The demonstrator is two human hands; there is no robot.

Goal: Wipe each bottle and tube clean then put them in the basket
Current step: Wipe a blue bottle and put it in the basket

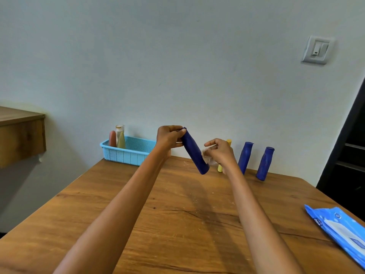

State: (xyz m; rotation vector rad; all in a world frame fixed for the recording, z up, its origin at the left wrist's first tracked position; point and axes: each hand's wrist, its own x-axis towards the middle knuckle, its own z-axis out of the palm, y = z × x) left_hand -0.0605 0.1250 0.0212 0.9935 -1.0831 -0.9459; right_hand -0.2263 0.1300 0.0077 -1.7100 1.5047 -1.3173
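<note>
My left hand grips the top end of a dark blue tube, held tilted above the table. My right hand pinches a crumpled white wipe beside the tube's lower half. Two more dark blue tubes stand near the wall on the right. A yellow tube is mostly hidden behind my right hand. The light blue basket sits at the table's far left and holds an orange tube, an olive tube and a clear-capped bottle.
A blue pack of wet wipes lies at the table's right edge. The wooden table runs up to the wall. A wooden shelf juts out at the left, and a dark door frame stands at the right.
</note>
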